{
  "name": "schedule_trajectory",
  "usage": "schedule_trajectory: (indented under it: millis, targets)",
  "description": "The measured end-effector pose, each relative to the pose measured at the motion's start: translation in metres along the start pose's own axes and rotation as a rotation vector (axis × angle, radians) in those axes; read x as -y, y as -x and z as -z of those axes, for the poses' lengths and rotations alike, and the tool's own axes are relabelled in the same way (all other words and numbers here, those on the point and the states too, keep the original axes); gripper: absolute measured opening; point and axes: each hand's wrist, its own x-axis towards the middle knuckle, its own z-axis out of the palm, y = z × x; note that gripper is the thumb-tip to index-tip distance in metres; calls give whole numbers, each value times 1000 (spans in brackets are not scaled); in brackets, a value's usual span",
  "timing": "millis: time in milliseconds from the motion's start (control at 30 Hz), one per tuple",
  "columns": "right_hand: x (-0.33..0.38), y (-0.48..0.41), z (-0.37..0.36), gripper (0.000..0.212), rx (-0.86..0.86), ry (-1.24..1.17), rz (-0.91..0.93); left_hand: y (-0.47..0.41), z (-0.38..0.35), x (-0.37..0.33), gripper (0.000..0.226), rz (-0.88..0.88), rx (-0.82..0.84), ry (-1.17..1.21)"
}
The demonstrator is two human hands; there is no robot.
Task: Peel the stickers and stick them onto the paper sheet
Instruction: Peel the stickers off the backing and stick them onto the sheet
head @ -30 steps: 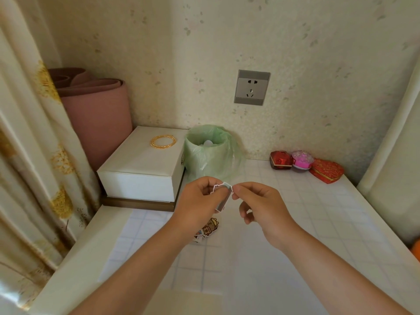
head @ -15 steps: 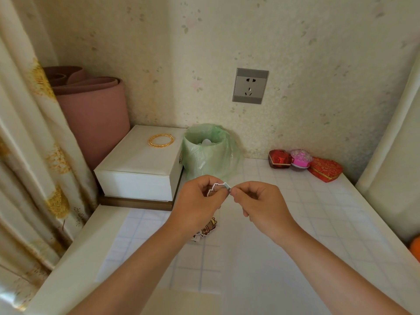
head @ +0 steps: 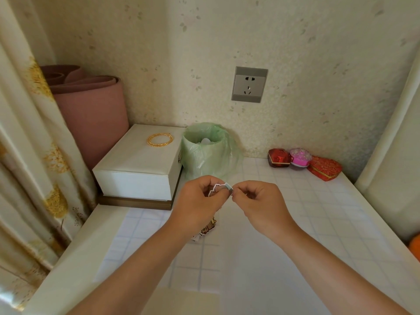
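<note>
Gridded sheet point(head: 295, 223) lies on the surface point(head: 75, 258); above its far middle the left hand point(head: 200, 201) pinches a sticker point(head: 221, 188), right hand point(head: 256, 198) fingers nipping its right tip; sheet directly beneath.

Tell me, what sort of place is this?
Probably a corner of a home: a wall socket in flowered wallpaper, a patterned curtain, and a bag-lined bin beside a white box.
</note>
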Motion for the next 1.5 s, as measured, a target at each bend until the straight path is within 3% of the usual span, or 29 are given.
schedule_trajectory:
  millis: [133,200,267,400,600,833,1067,1200,1500]
  targets:
    - [2,-1,1,24,-4,-58,-58,0,0,0,9,25,-66,2]
    - [2,-1,0,24,-12,-67,-73,2,0,5,23,-81,-191,-190]
    - [1,0,-2,25,-20,-49,-63,3,1,5,22,-193,-243,-316]
    - [-2,1,-5,17,-69,43,7,2,0,7,13,-147,-113,-268]
    - [-9,3,-5,14,-109,222,95,2,-3,5,6,14,-85,-82]
    - [-12,2,-6,14,-111,268,147,0,-4,8,12,37,-86,-174]
    - [-4,0,-7,19,-97,65,-25,-1,-2,2,13,90,-73,-61]
    - [4,3,-6,18,-23,-104,-167,-3,0,6,12,51,-49,-121]
    - [9,3,-7,15,-117,-90,-118,-10,6,-1,13,-39,-13,-185]
